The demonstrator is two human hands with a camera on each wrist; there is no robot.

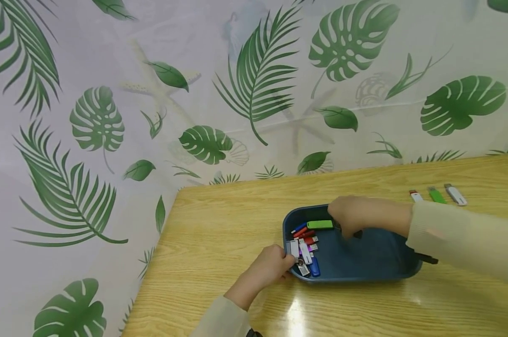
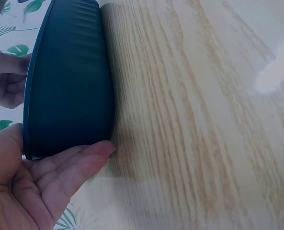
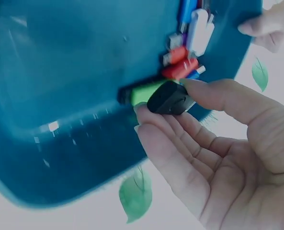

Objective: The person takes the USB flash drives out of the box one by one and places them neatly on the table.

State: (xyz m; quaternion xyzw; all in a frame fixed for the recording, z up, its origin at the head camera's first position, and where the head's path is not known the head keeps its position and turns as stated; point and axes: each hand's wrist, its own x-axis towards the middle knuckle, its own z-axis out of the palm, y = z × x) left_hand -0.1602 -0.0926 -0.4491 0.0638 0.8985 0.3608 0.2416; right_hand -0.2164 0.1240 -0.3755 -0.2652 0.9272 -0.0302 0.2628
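Note:
A dark blue plastic bin (image 1: 363, 262) stands on the table. Bunched at its left end are several USB sticks, among them a blue one (image 1: 315, 267), a white one (image 1: 306, 252) and a green one (image 1: 320, 224). My left hand (image 1: 272, 263) grips the bin's left end, thumb at the rim and fingers along the outer wall in the left wrist view. Over the bin's far side, my right hand (image 1: 350, 215) pinches a black USB stick (image 3: 169, 98) between thumb and fingers, as the right wrist view shows.
On the wooden table (image 1: 203, 234), behind the right forearm, lie a red-and-white USB stick (image 1: 416, 195), a green one (image 1: 437, 194) and a white one (image 1: 455, 194). A dark strap end (image 1: 426, 258) hangs below the right sleeve. A leaf-printed sheet (image 1: 254, 107) hangs behind.

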